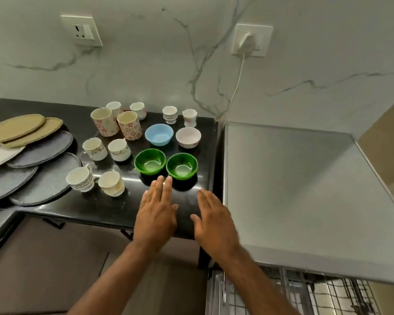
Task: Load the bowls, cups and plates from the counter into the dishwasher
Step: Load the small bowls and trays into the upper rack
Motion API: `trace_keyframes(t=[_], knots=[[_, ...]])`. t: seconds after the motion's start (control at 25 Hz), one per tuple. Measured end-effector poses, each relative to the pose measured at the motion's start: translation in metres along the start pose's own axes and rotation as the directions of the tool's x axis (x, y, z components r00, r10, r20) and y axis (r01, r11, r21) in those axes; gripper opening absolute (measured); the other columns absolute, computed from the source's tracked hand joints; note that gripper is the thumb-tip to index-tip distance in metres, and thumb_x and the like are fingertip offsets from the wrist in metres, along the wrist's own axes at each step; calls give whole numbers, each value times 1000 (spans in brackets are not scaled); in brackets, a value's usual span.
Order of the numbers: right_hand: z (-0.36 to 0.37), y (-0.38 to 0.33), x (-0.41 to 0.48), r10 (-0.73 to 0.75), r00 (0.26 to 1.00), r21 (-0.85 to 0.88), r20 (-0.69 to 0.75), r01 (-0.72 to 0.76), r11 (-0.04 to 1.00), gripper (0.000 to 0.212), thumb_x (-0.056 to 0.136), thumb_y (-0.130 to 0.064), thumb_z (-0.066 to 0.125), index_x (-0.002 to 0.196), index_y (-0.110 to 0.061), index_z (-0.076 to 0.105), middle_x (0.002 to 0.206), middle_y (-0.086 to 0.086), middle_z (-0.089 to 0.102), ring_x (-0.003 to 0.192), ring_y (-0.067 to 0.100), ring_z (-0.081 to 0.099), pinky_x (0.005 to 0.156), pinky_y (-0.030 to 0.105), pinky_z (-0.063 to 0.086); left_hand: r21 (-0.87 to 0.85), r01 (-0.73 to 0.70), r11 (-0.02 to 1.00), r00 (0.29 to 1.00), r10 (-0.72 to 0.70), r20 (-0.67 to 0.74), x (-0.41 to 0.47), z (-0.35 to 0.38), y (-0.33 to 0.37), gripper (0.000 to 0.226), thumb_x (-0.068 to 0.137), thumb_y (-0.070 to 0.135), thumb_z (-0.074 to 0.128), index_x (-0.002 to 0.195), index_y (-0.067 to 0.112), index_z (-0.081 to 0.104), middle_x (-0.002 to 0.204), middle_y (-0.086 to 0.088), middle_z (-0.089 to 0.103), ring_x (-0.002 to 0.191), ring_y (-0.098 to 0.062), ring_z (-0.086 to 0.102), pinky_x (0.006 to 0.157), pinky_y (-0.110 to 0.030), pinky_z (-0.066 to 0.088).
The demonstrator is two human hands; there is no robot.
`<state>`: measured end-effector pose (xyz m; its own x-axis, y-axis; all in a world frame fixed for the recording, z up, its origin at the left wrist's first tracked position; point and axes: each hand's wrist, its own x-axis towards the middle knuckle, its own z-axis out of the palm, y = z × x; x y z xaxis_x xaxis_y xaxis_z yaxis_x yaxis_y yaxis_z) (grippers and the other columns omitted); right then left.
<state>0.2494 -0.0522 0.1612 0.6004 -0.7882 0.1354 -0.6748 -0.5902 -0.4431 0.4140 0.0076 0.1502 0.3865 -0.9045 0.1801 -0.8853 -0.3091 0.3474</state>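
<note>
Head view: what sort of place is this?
Most likely a home kitchen: a dark counter crowded with cups, bowls and plates, a pulled-out dishwasher rack at lower right, and a marble-look wall with power sockets.

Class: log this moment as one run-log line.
left hand: open, empty | right hand: open, empty | nearest: green bowls | dishwasher rack: out

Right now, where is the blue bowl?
In the head view, the blue bowl stands on the black counter, just left of the white bowl and behind the left green bowl.
</note>
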Motion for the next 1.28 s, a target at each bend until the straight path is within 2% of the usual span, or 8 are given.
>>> trace_keyframes(t=[0.28,0.44,0.56,0.68,0.84,1.0,1.12,1.28], knots=[[52,-19,113,-6,991,-150,137,27,988,70,94,-32,64,154,-14,33,160,6,34,148,22,30,115,44,39,140,30,990,986,-52,156,84,17,-79,72,103,30,52,164,18,16,172,-11,12,159,-29,7,128,-49,13],[66,-9,134,-6,970,-171,242,49,984,67,95,-16,62,155,-13,32,158,4,38,148,22,30,116,42,37,190,35,981,982,-69,175,114,23,-97,52,102,24,53,153,19,43,165,-7,35,157,-31,20,125,-53,23],[66,-3,141,10,977,-112,214,14,994,63,90,3,54,150,-15,43,144,4,52,135,21,45,108,36,45,208,20,978,983,-58,176,123,21,-102,32,99,20,56,130,20,65,143,-5,62,148,-34,39,116,-53,36],[63,-3,144,30,979,-104,200,-9,994,62,89,8,50,146,-17,49,135,6,57,123,22,55,100,37,49,199,4,980,983,-40,178,124,18,-104,22,97,16,58,115,17,71,124,-6,73,138,-36,51,108,-53,43],[58,0,134,21,985,-99,171,-4,995,60,88,10,49,142,-15,54,129,7,62,119,25,58,97,38,51,150,8,989,991,-28,130,118,13,-99,21,93,13,64,111,18,74,109,-5,75,113,-28,63,87,-45,50],[44,10,111,21,994,-116,108,-9,993,58,85,11,54,139,-12,58,124,10,66,112,28,63,91,41,55,139,-30,990,999,24,44,101,11,-81,23,81,3,71,98,18,74,96,-3,74,100,-27,65,75,-41,48],[26,25,81,-2,997,-144,79,14,989,60,76,13,61,132,-11,63,116,11,70,102,31,67,80,43,58,140,-69,988,997,71,-6,83,4,-55,21,80,1,72,93,18,72,92,-3,73,98,-28,65,73,-41,47],[-3,59,15,12,1000,-185,24,-8,983,69,54,12,78,119,-9,72,102,9,74,87,29,72,66,37,60,137,-133,982,991,134,1,43,-3,-4,22,79,0,74,93,17,72,97,-5,75,105,-31,67,75,-42,49]])
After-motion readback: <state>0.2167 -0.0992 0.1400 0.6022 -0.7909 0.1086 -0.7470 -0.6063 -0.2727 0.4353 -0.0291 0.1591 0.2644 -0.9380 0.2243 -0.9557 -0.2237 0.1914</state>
